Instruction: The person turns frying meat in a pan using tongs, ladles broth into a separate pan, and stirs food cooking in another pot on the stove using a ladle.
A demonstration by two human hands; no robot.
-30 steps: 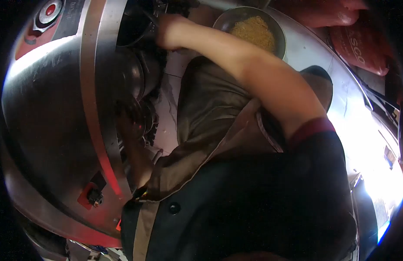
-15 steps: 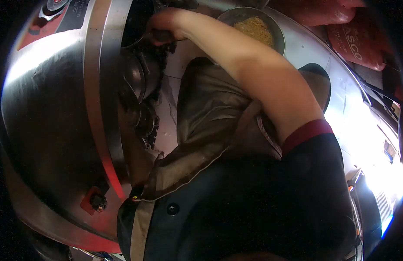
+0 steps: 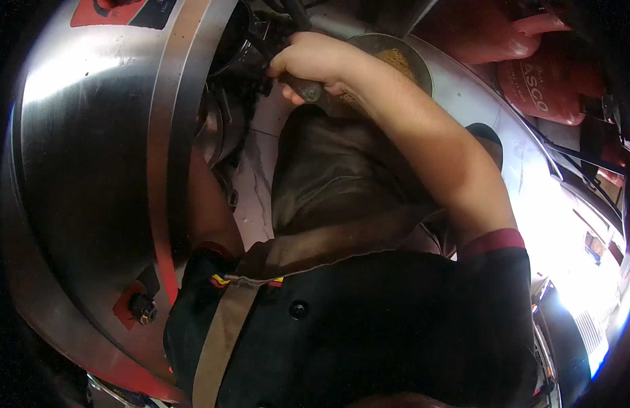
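My right hand (image 3: 315,61) is closed around the thick dark handle (image 3: 307,90) of a black pan (image 3: 232,58), at the upper left beside the steel counter. The pan is dark and partly cut off by the counter edge, so its contents cannot be made out. My left forearm (image 3: 209,204) reaches in under the counter, and the hand on it is hidden. Close to that arm, several dark metal pans (image 3: 211,129) stand on a low level beneath the counter.
A wide metal bowl (image 3: 426,71) holding yellow-brown crumbs sits on the tiled floor beyond my right forearm. Red gas cylinders (image 3: 543,92) stand at the upper right. The stainless counter (image 3: 90,122), with a black knob (image 3: 143,309), fills the left side.
My right hand has come out from the counter edge towards my knees, bringing the handle into plainer sight. My left forearm shows more, and the view has shifted slightly.
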